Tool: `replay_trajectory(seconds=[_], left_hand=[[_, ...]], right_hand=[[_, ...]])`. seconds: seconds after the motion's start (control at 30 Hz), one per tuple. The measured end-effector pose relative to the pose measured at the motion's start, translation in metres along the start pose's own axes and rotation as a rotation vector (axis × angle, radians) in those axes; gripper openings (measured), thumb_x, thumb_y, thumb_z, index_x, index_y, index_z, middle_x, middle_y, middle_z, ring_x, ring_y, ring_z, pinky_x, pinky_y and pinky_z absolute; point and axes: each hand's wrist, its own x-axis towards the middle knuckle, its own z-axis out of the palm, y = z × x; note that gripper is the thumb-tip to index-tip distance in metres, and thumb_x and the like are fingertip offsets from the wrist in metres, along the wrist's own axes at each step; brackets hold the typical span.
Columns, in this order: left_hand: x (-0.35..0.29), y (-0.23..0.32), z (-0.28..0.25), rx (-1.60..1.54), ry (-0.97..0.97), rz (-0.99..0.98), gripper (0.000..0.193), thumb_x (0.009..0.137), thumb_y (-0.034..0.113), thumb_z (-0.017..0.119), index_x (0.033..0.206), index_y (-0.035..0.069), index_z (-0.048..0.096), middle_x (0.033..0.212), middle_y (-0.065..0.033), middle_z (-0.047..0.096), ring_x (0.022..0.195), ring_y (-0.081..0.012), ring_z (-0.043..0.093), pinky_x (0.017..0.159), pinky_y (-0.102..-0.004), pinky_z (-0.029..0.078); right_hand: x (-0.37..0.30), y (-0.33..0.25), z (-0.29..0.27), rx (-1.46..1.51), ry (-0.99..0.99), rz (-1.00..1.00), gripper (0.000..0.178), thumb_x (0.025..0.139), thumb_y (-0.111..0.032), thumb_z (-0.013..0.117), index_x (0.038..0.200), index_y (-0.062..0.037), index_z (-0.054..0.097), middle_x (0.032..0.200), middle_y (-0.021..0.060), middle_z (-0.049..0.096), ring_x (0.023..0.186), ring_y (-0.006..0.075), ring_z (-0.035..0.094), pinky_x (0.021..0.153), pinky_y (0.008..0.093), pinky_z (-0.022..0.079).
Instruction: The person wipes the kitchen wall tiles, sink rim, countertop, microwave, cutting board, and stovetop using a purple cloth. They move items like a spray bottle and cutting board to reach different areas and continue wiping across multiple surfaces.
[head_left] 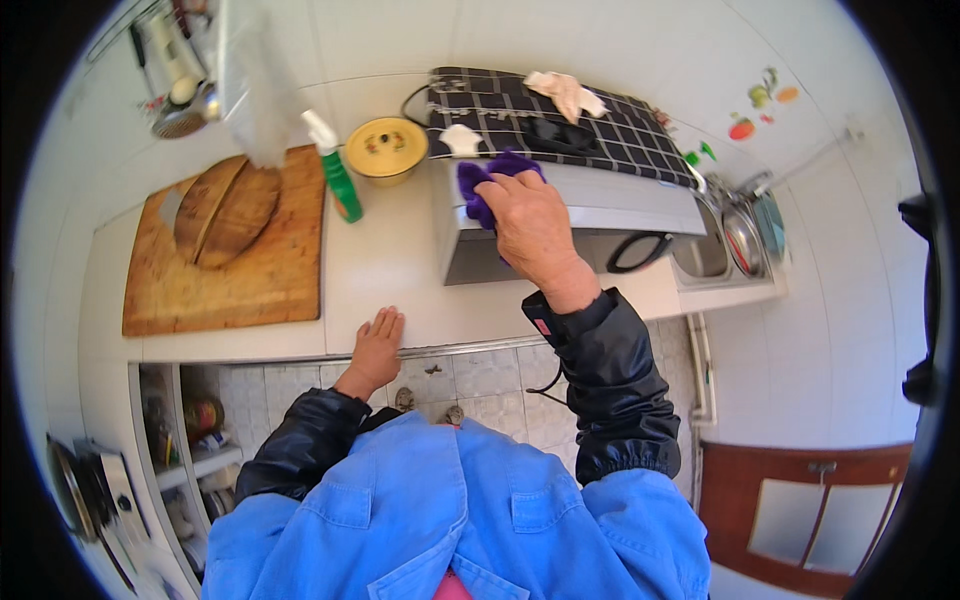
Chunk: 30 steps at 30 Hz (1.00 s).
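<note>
While the person leans over a white kitchen counter (390, 265), the right hand (532, 228) is closed around a crumpled purple cloth (488, 180) and presses it against the top front corner of a silver-grey box-shaped microwave oven (590, 215). Fingers wrap over the cloth, so only its upper folds show above the knuckles. The left hand (376, 345) lies flat and open on the counter's front edge, palm down, fingers spread slightly, holding nothing. Both hands are well apart. Both forearms wear black shiny sleeve covers over a blue jacket.

On top of the oven lies a black cloth with a white grid pattern (600, 125), and a pale crumpled rag (566, 93) rests on it. Just left of the oven stands a green spray bottle with a white nozzle (338, 170), beside a yellow lidded enamel pot (386, 148). Further left, a large wooden cutting board (250, 270) carries a round brown wooden piece (228, 208). To the right of the oven sits a steel sink (705, 255).
</note>
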Motion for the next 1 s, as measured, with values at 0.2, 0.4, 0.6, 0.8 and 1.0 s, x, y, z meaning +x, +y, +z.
replay_trajectory(seconds=[0.2, 0.4, 0.6, 0.8, 1.0], left_hand=[[-0.001, 0.001, -0.002, -0.008, -0.024, -0.017, 0.086, 0.078, 0.014, 0.074, 0.155, 0.003, 0.037, 0.165, -0.0192, 0.034, 0.153, -0.0336, 0.031, 0.117, -0.0553, 0.032], [0.000, 0.003, -0.002, 0.007, -0.048, -0.026, 0.092, 0.078, 0.018, 0.077, 0.157, 0.003, 0.034, 0.166, -0.0195, 0.032, 0.154, -0.0336, 0.030, 0.118, -0.0550, 0.031], [0.000, 0.000, 0.005, 0.062, -0.062, -0.033, 0.095, 0.077, 0.021, 0.078, 0.158, 0.003, 0.032, 0.166, -0.0194, 0.030, 0.154, -0.0342, 0.029, 0.118, -0.0549, 0.031], [0.000, 0.000, 0.007, 0.061, -0.049, -0.037, 0.096, 0.077, 0.021, 0.078, 0.158, 0.002, 0.031, 0.167, -0.0195, 0.030, 0.155, -0.0342, 0.027, 0.118, -0.0553, 0.030], [0.001, 0.003, 0.008, 0.052, -0.048, -0.060, 0.097, 0.076, 0.021, 0.079, 0.158, 0.002, 0.031, 0.167, -0.0195, 0.029, 0.155, -0.0341, 0.027, 0.118, -0.0562, 0.029]], right_hand=[[-0.043, 0.078, -0.027, -0.163, -0.022, 0.237, 0.029, 0.082, -0.002, 0.060, 0.107, -0.0098, 0.072, 0.100, 0.0088, 0.072, 0.094, 0.0338, 0.063, 0.079, 0.0457, 0.054], [-0.090, 0.185, -0.049, -0.291, -0.096, 0.580, 0.039, 0.087, -0.005, 0.057, 0.120, -0.0187, 0.072, 0.106, 0.0161, 0.071, 0.101, 0.0370, 0.065, 0.088, 0.0481, 0.055], [-0.109, 0.274, -0.058, -0.313, -0.199, 0.793, 0.041, 0.094, -0.014, 0.055, 0.130, -0.0247, 0.070, 0.119, 0.0157, 0.072, 0.116, 0.0356, 0.063, 0.098, 0.0475, 0.053], [-0.113, 0.318, -0.052, -0.281, -0.225, 0.860, 0.049, 0.089, -0.008, 0.051, 0.133, -0.0213, 0.068, 0.116, 0.0251, 0.071, 0.112, 0.0414, 0.067, 0.100, 0.0494, 0.052], [-0.111, 0.328, -0.053, -0.254, -0.209, 0.823, 0.050, 0.086, -0.005, 0.050, 0.129, -0.0180, 0.071, 0.114, 0.0254, 0.071, 0.110, 0.0417, 0.067, 0.098, 0.0504, 0.053]])
